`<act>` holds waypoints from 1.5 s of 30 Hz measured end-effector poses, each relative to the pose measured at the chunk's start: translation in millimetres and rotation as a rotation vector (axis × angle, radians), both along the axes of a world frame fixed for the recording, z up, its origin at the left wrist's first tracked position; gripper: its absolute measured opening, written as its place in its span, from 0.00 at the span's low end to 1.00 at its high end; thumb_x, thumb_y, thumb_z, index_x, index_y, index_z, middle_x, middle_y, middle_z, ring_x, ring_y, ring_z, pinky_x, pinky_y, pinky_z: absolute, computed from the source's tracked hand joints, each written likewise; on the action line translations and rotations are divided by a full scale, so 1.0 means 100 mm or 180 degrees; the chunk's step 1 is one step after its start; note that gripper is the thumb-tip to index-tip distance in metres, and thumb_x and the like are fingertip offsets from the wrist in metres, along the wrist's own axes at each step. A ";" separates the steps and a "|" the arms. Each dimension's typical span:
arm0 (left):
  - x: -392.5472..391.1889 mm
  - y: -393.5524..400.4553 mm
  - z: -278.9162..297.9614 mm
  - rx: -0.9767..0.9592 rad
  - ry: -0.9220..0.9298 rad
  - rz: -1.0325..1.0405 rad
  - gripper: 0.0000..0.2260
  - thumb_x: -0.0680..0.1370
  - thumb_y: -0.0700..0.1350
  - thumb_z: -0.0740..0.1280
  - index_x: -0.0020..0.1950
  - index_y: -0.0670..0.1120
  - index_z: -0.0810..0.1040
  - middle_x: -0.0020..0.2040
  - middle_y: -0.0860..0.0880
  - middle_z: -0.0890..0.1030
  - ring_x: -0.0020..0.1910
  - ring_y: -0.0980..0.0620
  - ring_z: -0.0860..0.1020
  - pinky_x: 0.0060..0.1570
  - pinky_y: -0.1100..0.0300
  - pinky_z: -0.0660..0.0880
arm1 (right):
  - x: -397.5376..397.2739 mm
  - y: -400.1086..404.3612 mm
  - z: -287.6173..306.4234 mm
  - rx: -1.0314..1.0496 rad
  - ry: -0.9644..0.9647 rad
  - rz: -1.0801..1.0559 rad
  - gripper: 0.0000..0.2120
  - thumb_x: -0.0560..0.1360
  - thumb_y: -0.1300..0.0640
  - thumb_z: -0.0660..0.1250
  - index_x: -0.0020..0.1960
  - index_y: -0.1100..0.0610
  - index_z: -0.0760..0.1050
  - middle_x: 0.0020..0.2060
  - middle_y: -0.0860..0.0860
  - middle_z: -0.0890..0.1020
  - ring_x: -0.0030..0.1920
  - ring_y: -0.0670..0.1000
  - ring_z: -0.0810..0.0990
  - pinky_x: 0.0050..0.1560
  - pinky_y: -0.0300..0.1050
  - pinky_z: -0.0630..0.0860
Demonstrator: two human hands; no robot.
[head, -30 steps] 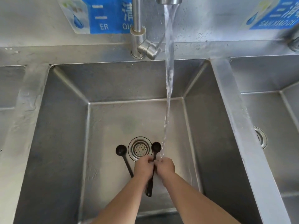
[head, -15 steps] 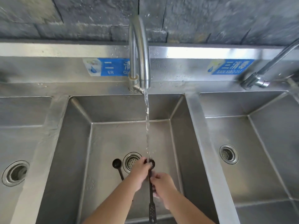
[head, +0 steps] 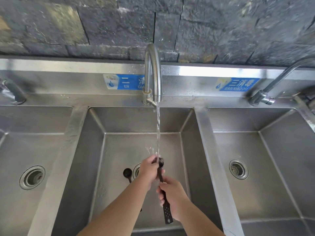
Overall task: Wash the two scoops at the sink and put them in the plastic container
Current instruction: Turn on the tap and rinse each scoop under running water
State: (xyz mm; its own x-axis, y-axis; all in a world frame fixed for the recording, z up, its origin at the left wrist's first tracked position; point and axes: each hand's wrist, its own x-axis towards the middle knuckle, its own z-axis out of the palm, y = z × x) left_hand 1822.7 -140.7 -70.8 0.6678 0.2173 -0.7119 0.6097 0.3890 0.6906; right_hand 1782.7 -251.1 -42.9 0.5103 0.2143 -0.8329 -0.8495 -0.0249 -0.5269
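Scoop (head: pixel 161 174) under tap stream (head: pixel 158 132), middle sink (head: pixel 95 150): right hand (head: pixel 172 196) clamps handle, left hand (head: pixel 149 171) rubs bowl. Washing step, first scoop. Second scoop (head: pixel 127 172) lies beside drain, likely next. Container unseen.

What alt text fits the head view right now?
Both hands hold a black scoop under the running faucet over the middle basin: left hand at the bowl, right hand on the handle. A second scoop lies by the drain.

Brushed stainless-steel sink (head: pixel 201 133) and shiny metal faucet (head: pixel 154 68); rough dark stone wall (head: pixel 102 26); matt black scoop (head: pixel 166 206).
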 end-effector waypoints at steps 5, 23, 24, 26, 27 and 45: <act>-0.06 0.02 0.09 -0.0974 -0.0357 0.0376 0.20 0.75 0.24 0.56 0.57 0.44 0.76 0.47 0.43 0.76 0.36 0.48 0.80 0.36 0.57 0.75 | -0.05 -0.06 0.13 0.0555 0.0083 -0.0179 0.11 0.79 0.68 0.57 0.54 0.64 0.78 0.28 0.54 0.75 0.24 0.48 0.68 0.22 0.38 0.64; 0.08 0.12 0.37 -0.0641 -0.0555 -0.0383 0.21 0.72 0.24 0.54 0.55 0.44 0.73 0.45 0.35 0.78 0.37 0.45 0.79 0.26 0.58 0.72 | 0.20 -0.14 0.22 0.0656 -0.0161 -0.0008 0.08 0.80 0.65 0.59 0.51 0.63 0.77 0.29 0.54 0.77 0.25 0.50 0.70 0.23 0.40 0.66; 0.09 0.15 0.38 -0.0651 -0.0628 -0.0412 0.20 0.74 0.24 0.55 0.55 0.45 0.74 0.49 0.35 0.77 0.41 0.45 0.81 0.30 0.57 0.77 | 0.22 -0.14 0.21 0.0677 -0.0160 0.0064 0.08 0.80 0.64 0.60 0.49 0.63 0.77 0.29 0.54 0.77 0.25 0.50 0.71 0.24 0.41 0.66; 0.11 0.22 0.39 -0.0573 -0.0748 -0.0455 0.19 0.75 0.25 0.59 0.59 0.45 0.73 0.54 0.39 0.77 0.48 0.45 0.83 0.46 0.52 0.82 | 0.26 -0.11 0.21 0.0736 -0.0186 0.0148 0.06 0.80 0.63 0.61 0.47 0.62 0.76 0.29 0.53 0.76 0.26 0.51 0.71 0.26 0.42 0.66; 0.12 0.24 0.43 -0.0478 -0.0800 -0.0501 0.21 0.76 0.27 0.62 0.63 0.46 0.72 0.56 0.40 0.77 0.51 0.46 0.83 0.53 0.48 0.80 | 0.29 -0.08 0.21 0.0757 -0.0222 0.0157 0.06 0.80 0.63 0.61 0.47 0.62 0.75 0.29 0.53 0.76 0.26 0.50 0.71 0.26 0.42 0.66; 0.39 0.54 0.90 0.0290 -0.1067 -0.0142 0.09 0.78 0.34 0.65 0.45 0.44 0.83 0.29 0.48 0.78 0.25 0.53 0.71 0.27 0.58 0.68 | 1.09 0.51 0.57 0.0769 -0.0474 0.0050 0.13 0.76 0.61 0.58 0.38 0.63 0.78 0.27 0.55 0.78 0.24 0.50 0.72 0.26 0.42 0.68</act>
State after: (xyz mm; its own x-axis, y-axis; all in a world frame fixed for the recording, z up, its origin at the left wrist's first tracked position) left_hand 1861.7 -86.4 18.9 0.8715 0.2353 -0.4303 0.3580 0.2947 0.8860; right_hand 1891.3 -199.7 14.1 0.6184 0.4062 -0.6728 -0.7628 0.1041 -0.6383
